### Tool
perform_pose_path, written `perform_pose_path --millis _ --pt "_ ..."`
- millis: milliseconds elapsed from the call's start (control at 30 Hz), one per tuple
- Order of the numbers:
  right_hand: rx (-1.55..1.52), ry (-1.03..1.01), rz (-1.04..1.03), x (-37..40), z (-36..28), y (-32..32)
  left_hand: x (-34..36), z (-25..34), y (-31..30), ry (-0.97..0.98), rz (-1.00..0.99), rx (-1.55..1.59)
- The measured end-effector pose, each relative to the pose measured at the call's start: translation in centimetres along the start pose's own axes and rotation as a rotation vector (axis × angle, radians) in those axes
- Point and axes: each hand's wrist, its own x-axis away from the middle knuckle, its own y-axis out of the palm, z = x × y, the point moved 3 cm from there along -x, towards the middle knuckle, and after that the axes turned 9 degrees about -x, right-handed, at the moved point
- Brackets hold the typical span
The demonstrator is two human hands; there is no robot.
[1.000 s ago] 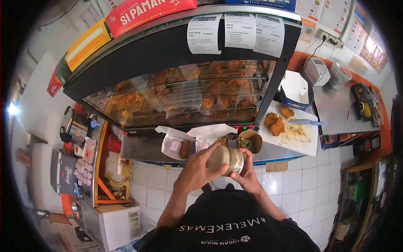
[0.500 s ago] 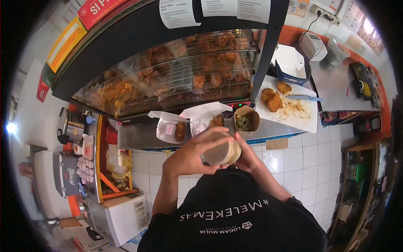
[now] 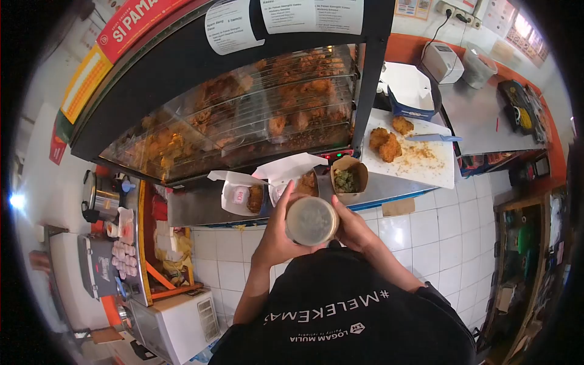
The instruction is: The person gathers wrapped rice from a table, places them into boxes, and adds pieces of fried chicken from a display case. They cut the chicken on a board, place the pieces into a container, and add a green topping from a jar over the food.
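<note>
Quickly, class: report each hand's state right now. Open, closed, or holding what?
Left hand: closed on the jar, gripping its left side.
Right hand: closed on the same jar, gripping its right side.

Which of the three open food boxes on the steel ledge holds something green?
The brown paper box, rightmost of the three, beside the white cutting board and just beyond the jar. The left white box and middle white box hold brown fried pieces.
</note>
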Motion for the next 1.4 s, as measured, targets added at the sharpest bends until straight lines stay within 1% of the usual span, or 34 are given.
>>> perform_pose_path --millis 33,100,133,233,267,367,400,467,500,533,567,633,667,700,733,800,833,867,900,1000,1067,1133,1167,1233,1333,1400 --pt "0.077 -0.08 -0.018 0.6 -0.5 0.1 0.1 -0.3 0.2 0.007 0.037 -0.019" --pt "0.237 -0.237 -0.057 2.3 -2.1 0.7 0.1 -0.6 0.2 -0.005 0.022 -0.157" --pt "0.235 -0.224 -0.076 2.8 -2.3 0.6 0.3 -0.7 0.2 -0.018 0.018 -0.223" --pt "0.534 -0.29 -0.027 2.3 -2.0 0.5 -0.2 -0.1 1.1 -0.028 -0.023 -0.235" --pt "0.414 -0.23 0.021 2.5 -2.4 0.5 -0.1 -0.2 1.1 -0.011 -0.015 -0.251" --pt "0.394 -0.239 0.065 3.4 -3.4 0.2 0.9 -1.0 0.8 -0.015 0.06 -0.243" --pt "0.457 -0.299 0.034 2.8 -2.4 -1.4 1.8 -2.6 1.3 -0.118 0.035 -0.035" --pt "0.607 -0.284 0.0 2.3 -1.0 -2.4 4.0 -6.9 3.3 -0.323 -0.025 0.386" --pt "0.682 -0.275 -0.017 2.3 -0.5 -2.4 4.8 -8.2 4.0 -0.358 -0.022 0.448" --pt "0.735 -0.315 -0.011 2.4 -0.1 -2.2 5.6 -9.2 4.7 -0.396 -0.019 0.51" --pt "0.704 -0.284 0.003 1.7 0.0 -3.7 6.3 -9.5 5.1 -0.434 -0.017 0.569" --pt "0.639 -0.225 0.032 -0.2 -0.6 -8.2 8.3 -9.8 5.0 -0.499 0.069 0.522" --pt "0.705 -0.402 0.265 -0.4 -3.0 -8.8 9.4 -10.4 4.9 -0.527 0.116 0.507" --pt "1.058 -0.667 0.691 -0.5 -5.4 -10.2 10.4 -10.9 4.6 -0.554 0.163 0.491" --pt "1.235 -0.874 0.84 -2.2 -6.2 -13.6 11.3 -11.1 4.2 -0.595 0.241 0.551" --pt "1.44 -0.899 0.891 -7.3 -6.6 -19.7 12.5 -11.4 3.6 -0.627 0.32 0.581" --pt "1.416 -0.712 0.773 -9.1 -7.2 -20.6 13.0 -11.6 3.3 -0.646 0.36 0.595" --pt "1.38 -0.525 0.656 -10.7 -7.6 -21.4 13.4 -11.7 3.1 -0.633 0.363 0.564" --pt "1.33 -0.343 0.54 -11.5 -7.3 -21.7 13.8 -11.3 2.8 -0.666 0.374 0.543" --pt "1.353 -0.668 0.598 -8.2 -7.3 -17.2 14.4 -10.2 1.1 -0.721 0.414 0.475" --pt "1.399 -0.74 0.61 -7.5 -6.4 -17.1 15.0 -10.5 0.7 -0.738 0.468 0.489" --pt "1.47 -0.688 0.613 -7.7 -5.1 -18.3 15.9 -11.5 0.9 -0.726 0.503 0.555" --pt "1.331 -0.658 0.638 -7.9 -5.2 -19.0 16.0 -11.7 1.0 -0.733 0.499 0.528" --pt "1.046 -0.586 0.676 -7.5 -5.0 -18.0 15.9 -10.9 0.6 -0.754 0.492 0.467" --pt "1.088 -0.684 0.6 -8.2 -4.2 -18.0 15.3 -10.5 0.6 -0.724 0.48 0.498" --pt "1.145 -0.667 0.649 -7.6 -4.5 -16.7 14.8 -10.6 0.4 -0.723 0.452 0.471"
